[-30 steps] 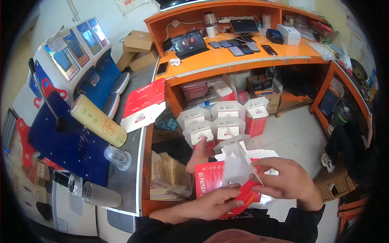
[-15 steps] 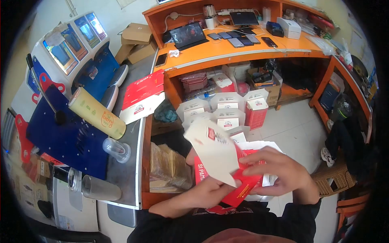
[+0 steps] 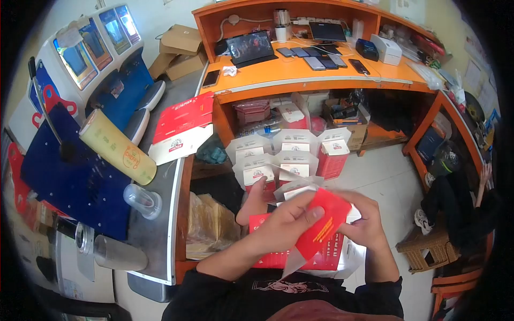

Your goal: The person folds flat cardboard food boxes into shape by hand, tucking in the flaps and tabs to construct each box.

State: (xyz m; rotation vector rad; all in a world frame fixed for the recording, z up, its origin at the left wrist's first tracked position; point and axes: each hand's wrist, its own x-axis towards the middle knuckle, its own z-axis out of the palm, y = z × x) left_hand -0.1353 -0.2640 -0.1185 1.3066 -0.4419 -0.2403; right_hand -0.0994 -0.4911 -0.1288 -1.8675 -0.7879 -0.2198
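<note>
A partly folded red-and-white carton (image 3: 323,216) is held up in front of my chest, its red side with yellow lettering towards me. My left hand (image 3: 286,224) grips its left side, thumb pressed on the red panel. At the right edge, my right hand (image 3: 365,218) has its fingers curled round the carton; its far fingertips are hidden. More flat red cartons (image 3: 262,259) lie on my lap beneath both hands. Just beyond stand several small red-and-white boxes (image 3: 333,160) on the floor, their white top flaps raised.
A flat carton (image 3: 179,128) lies on the grey side counter beside a yellow cylinder (image 3: 119,147) and a clear plastic dome (image 3: 143,201). Phones and a tablet (image 3: 250,47) rest on the orange desk (image 3: 251,80). My bare foot (image 3: 252,203) is near the boxes. Another person (image 3: 455,206) sits at right.
The carton has turned over: its white printed flap faced up before, and now a red panel does. My left hand has risen, and my right has shifted round the right edge.
</note>
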